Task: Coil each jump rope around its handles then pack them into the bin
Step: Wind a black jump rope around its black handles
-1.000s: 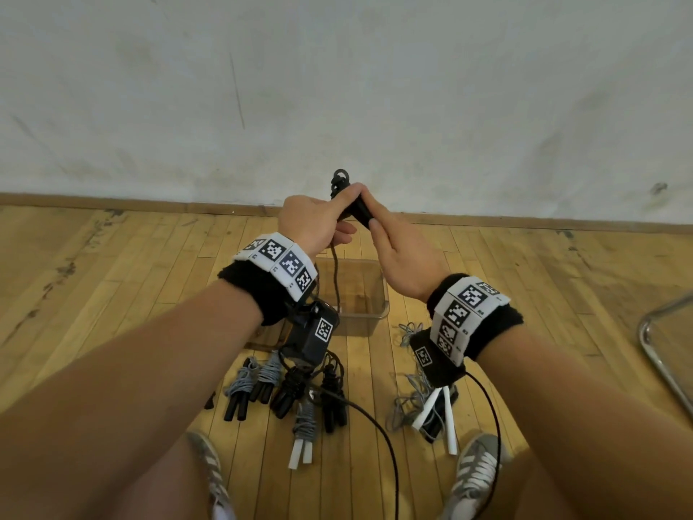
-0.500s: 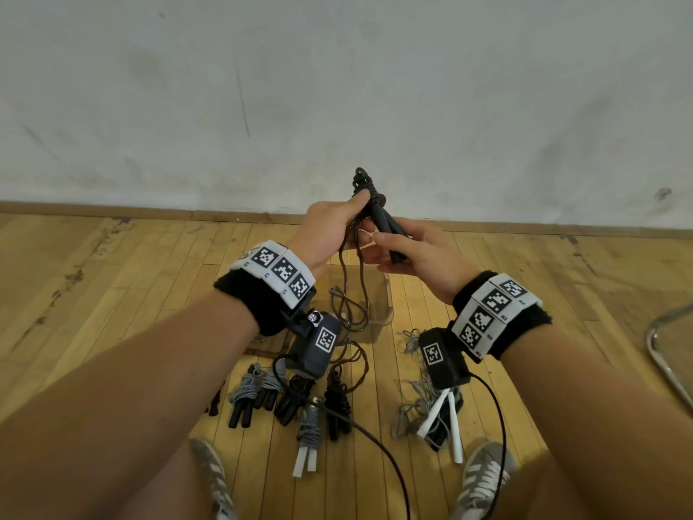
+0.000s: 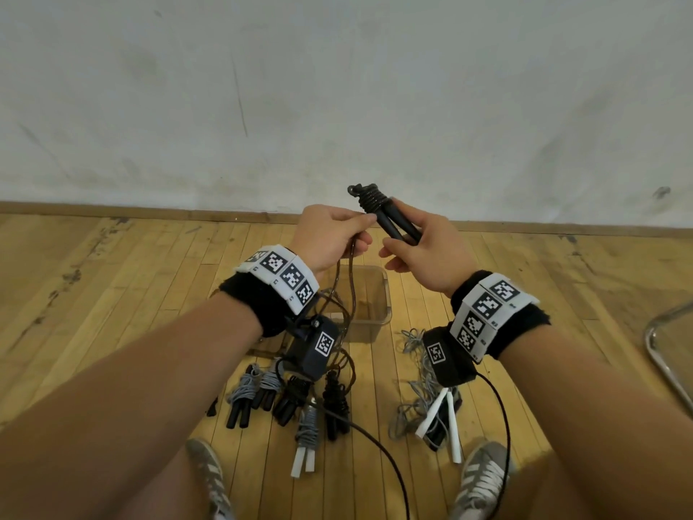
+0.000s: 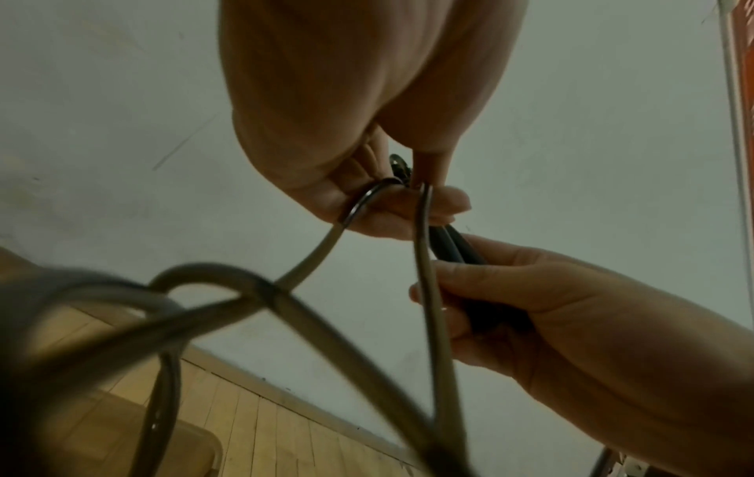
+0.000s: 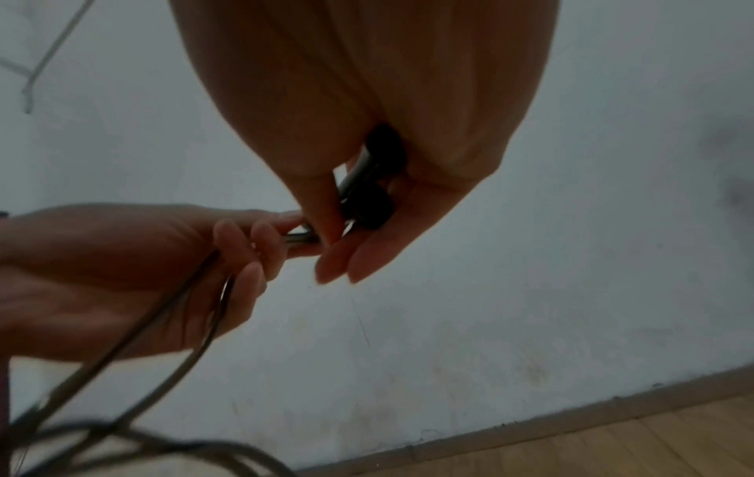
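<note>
My right hand (image 3: 414, 243) grips the two black handles (image 3: 393, 225) of a jump rope, held side by side above the bin. Several turns of dark cord (image 3: 371, 200) sit wound round their upper ends. My left hand (image 3: 333, 234) pinches the loose cord (image 3: 350, 279) just left of the handles; the rest hangs in loops toward the floor. In the left wrist view the cord (image 4: 424, 258) runs through my left fingers (image 4: 391, 206). The right wrist view has the handles (image 5: 371, 193) in my right palm. The clear plastic bin (image 3: 382, 294) stands on the floor beneath my hands.
Several coiled ropes with black handles (image 3: 262, 395) and one with white handles (image 3: 305, 444) lie on the wood floor near my feet. An uncoiled grey rope with white handles (image 3: 435, 410) lies at the right. A metal chair frame (image 3: 663, 354) stands far right. A white wall is ahead.
More turns of cord have gone round the handle tops. My hands have drawn slightly apart, and the left one now pinches the cord to the left of the handles.
</note>
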Motion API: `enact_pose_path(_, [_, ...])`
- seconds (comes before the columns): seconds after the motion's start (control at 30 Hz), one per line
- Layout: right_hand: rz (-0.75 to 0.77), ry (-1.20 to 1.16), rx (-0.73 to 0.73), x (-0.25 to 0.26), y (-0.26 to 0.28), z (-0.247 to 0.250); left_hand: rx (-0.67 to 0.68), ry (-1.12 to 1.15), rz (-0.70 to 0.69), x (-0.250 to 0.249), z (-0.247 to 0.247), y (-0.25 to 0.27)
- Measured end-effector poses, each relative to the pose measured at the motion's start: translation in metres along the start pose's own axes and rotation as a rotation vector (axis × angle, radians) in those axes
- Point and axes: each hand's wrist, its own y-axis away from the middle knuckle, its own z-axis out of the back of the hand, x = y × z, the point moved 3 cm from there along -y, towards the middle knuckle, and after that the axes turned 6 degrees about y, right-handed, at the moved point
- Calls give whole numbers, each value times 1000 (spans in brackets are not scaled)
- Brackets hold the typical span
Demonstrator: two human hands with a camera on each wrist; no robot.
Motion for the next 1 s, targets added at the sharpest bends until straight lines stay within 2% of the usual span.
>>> enact_pose_path(0.17, [5,173,-137,-7,-6,1,7,-25,26,-2,-4,1])
enact_pose_path(0.37, [107,543,-166,-4,-7,-5,-51,93,88,-2,-9,2])
enact_pose_path(0.43, [167,571,-158,-1,-5,-13,-87,110,88,0,-9,1])
enact_pose_path(0.6, [262,355,-50,1,0,-30,-189,87,68,2,0,-5])
enact_pose_path(0.7, [252,195,-26,2,0,-26,-198,101,62,1,4,-7])
enact_pose_path(0.77, [189,54,-17,2,-2,-20,-185,131,65,0,4,-8])
enact_pose_path(0.9, [-80,-360,26,-1,-3,-15,-54,188,75,-2,0,-7])
enact_pose_path(1.0, [-101,-419,94,1,-1,-18,0,179,73,-2,-4,-6])
